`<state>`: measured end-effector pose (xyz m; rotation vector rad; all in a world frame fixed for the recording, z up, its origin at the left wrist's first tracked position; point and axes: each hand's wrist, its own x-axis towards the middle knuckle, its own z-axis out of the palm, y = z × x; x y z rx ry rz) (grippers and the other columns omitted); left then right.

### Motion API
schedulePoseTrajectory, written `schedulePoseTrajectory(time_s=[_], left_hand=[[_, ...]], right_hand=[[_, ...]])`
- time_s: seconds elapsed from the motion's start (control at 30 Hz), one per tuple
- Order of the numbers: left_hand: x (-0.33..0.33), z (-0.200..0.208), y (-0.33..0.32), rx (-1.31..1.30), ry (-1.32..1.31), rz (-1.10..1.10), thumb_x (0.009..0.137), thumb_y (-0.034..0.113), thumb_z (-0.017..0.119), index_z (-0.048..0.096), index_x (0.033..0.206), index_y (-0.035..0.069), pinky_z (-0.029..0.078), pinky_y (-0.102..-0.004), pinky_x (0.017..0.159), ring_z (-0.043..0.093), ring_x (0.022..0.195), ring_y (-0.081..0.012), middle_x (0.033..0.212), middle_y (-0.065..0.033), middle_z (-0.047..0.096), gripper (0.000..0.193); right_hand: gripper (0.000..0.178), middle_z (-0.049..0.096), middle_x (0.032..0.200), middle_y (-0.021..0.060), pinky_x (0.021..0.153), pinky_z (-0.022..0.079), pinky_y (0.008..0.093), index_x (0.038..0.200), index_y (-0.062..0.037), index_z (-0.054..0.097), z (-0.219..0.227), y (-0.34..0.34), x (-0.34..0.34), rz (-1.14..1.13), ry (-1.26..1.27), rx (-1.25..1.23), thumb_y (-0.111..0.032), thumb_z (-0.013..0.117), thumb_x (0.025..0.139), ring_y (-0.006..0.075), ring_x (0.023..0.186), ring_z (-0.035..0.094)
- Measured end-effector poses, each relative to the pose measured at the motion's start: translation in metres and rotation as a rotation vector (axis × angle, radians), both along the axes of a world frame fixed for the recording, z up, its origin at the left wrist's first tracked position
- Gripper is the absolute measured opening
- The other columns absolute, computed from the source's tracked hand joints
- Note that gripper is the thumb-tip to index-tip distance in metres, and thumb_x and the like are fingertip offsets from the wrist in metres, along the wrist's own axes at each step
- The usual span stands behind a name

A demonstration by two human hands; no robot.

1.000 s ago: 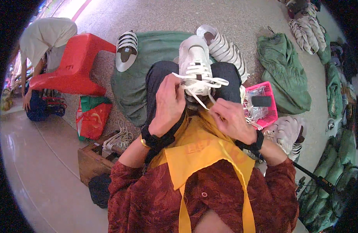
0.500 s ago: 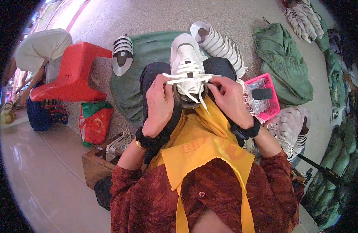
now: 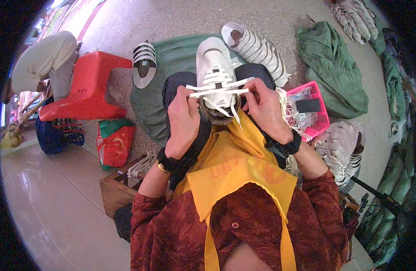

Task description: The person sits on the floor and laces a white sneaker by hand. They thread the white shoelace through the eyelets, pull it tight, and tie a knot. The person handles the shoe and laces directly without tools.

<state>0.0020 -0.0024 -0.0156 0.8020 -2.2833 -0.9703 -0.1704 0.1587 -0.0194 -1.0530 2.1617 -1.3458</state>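
Note:
A white sneaker (image 3: pixel 212 56) rests between my knees, its toe pointing away from me and its dark heel opening close to my apron. White shoelaces (image 3: pixel 220 92) run crosswise over its tongue, and two loose lace ends hang over the opening. On the left side, my left hand (image 3: pixel 183 118) pinches a lace between thumb and fingers. Opposite it, my right hand (image 3: pixel 265 108) grips lace at the other side with bent fingers. Both hands hold the laces stretched across the shoe. The exact finger contact is partly hidden.
A green cloth (image 3: pixel 167 54) lies under a stack of white shoe uppers (image 3: pixel 260 54) and another upper (image 3: pixel 144 65). At right are a pink basket (image 3: pixel 323 119), more uppers (image 3: pixel 339 149) and a green sack (image 3: pixel 332 67). A red stool (image 3: pixel 92 81) and wooden box (image 3: pixel 115 194) stand left.
My hands have shifted slightly, and the laces now lie as two spread strands across the tongue. My right hand has risen a little. A person at far left has moved slightly.

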Motion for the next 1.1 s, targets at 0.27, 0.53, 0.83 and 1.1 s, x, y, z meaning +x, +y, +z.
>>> schedulePoseTrajectory(time_s=[0.27,0.53,0.83,1.1], left_hand=[[0.009,0.023,0.023,-0.148,0.004,0.025,0.084,0.002,0.073,0.053,0.092,0.002,0.047,-0.0329,0.066,0.056,0.072,-0.0203,0.088,-0.0112,0.061,0.021],[0.007,0.017,0.044,-0.458,-0.233,-0.431,0.076,0.024,0.081,0.057,0.103,0.004,0.042,-0.0455,0.083,0.056,0.094,-0.0351,0.098,-0.0154,0.059,0.041],[0.028,0.042,0.01,0.07,0.109,-0.097,0.09,0.003,0.068,0.058,0.109,-0.001,0.049,-0.0328,0.085,0.064,0.092,-0.0214,0.097,-0.0119,0.065,0.023],[0.038,0.045,0.003,0.307,0.213,-0.073,0.091,0.003,0.066,0.055,0.116,-0.001,0.048,-0.0305,0.088,0.06,0.096,-0.0155,0.105,-0.0108,0.066,0.027]], right_hand=[[0.025,0.067,0.083,0.0187,0.062,0.053,0.0449,0.102,-0.0009,0.058,0.008,0.001,0.009,0.107,0.264,0.007,-0.013,0.07,0.083,0.0373,0.071,0.067],[0.016,0.065,0.068,0.0179,0.059,0.053,0.0425,0.086,-0.0003,0.061,0.033,-0.022,-0.001,0.07,0.192,-0.077,-0.014,0.068,0.081,0.0348,0.063,0.067],[0.014,0.069,0.083,0.0094,0.066,0.053,0.031,0.094,-0.0003,0.068,0.022,0.003,-0.008,0.306,0.107,-0.102,-0.009,0.074,0.085,0.0195,0.074,0.067],[0.024,0.058,0.098,0.0172,0.072,0.055,0.047,0.1,0.0013,0.061,0.0,-0.004,-0.002,0.633,0.528,0.054,-0.001,0.064,0.076,0.0393,0.087,0.065]])
